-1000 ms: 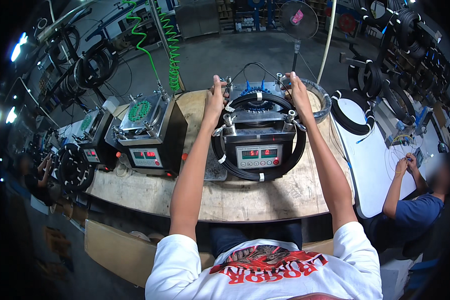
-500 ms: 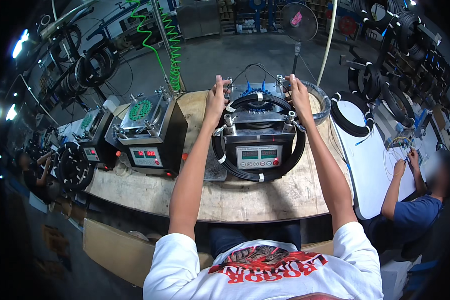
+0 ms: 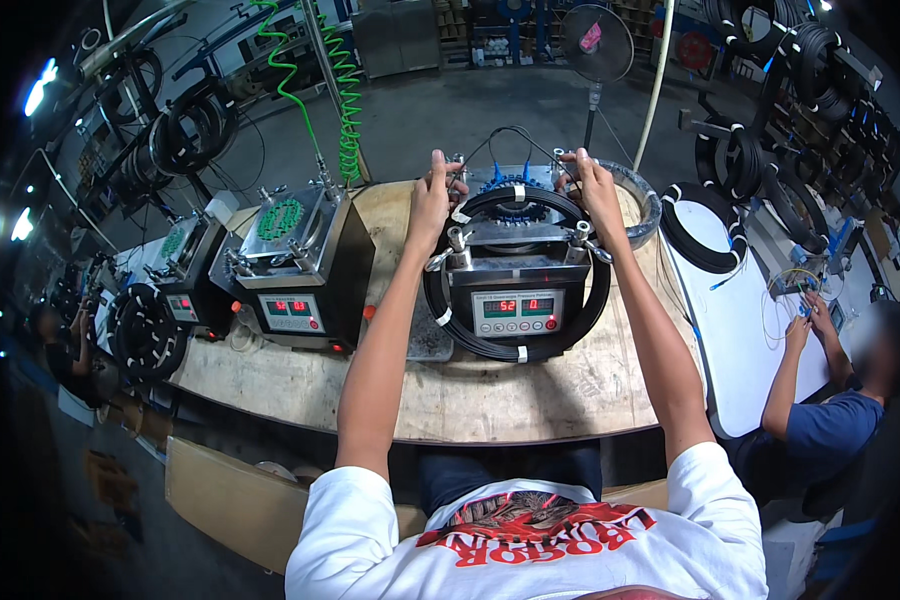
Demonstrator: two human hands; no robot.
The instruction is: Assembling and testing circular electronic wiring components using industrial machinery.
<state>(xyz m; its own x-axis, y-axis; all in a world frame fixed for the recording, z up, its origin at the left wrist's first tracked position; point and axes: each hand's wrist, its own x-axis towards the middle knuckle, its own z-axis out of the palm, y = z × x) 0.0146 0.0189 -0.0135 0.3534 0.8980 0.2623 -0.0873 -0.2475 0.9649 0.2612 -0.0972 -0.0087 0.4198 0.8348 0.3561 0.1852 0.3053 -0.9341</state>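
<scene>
Head view: my left hand (image 3: 432,196) and right hand (image 3: 592,186), fingers closed, pinch the cable coil (image 3: 518,352) at its back; springy, light, best held near its tape ties.

Bench: we see a curved wooden worktop (image 3: 490,400).
Landmark: a grey machine with a red display (image 3: 518,285) stands at its middle.
Left of the machine: a black machine with a green disc (image 3: 305,270), just beside it.
Around the machine: a black cable coil (image 3: 560,340) lies on the wood.
</scene>
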